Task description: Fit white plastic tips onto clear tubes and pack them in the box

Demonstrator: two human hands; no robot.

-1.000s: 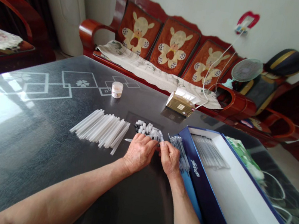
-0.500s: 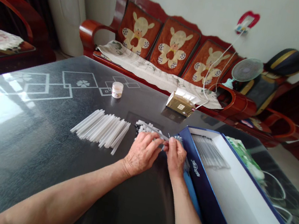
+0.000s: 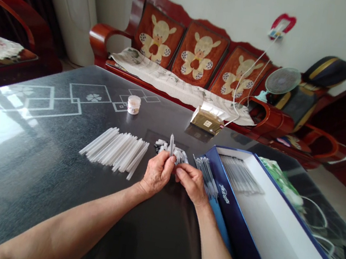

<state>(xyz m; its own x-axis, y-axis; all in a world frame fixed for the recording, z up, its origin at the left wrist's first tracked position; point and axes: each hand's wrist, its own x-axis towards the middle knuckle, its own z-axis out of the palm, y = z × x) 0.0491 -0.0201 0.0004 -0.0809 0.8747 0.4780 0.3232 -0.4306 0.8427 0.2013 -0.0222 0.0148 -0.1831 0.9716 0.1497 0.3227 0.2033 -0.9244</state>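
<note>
My left hand (image 3: pixel 156 174) is closed around a clear pen (image 3: pixel 171 143), its pointed end up and a dark refill showing inside. My right hand (image 3: pixel 193 184) is beside it, thumb and fingers pinched together at the pen's lower end; whatever lies between those fingertips is hidden. Just beyond the hands is a pile of small white and black pen parts (image 3: pixel 163 146), partly covered by them. To the left, frosted white pen barrels (image 3: pixel 117 150) lie in a row. Thin pen refills (image 3: pixel 206 173) rest at the right, against the blue box.
A long blue box (image 3: pixel 277 233) with a white inside stands at the right, several pens (image 3: pixel 239 175) at its far end. Behind are a small round tub (image 3: pixel 134 105) and a tissue pack (image 3: pixel 207 121). A green packet (image 3: pixel 281 181) and white cables (image 3: pixel 322 214) lie beyond the box.
The pen has swung from lying nearly level to standing upright in my left hand. My right hand has moved left, away from the refills, to the pen's lower end.
</note>
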